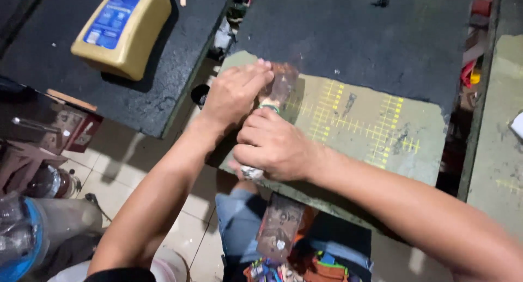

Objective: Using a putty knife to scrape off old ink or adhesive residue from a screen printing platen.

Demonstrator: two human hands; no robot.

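Brownish translucent piece [282, 81] lies at the upper left corner of the green cutting mat [376, 135] on my table [381, 37]. My left hand [234, 94] presses flat fingers on it; my right hand [272, 146] is fisted around a small tool. Yellow bottle [122, 28] sits upper left.
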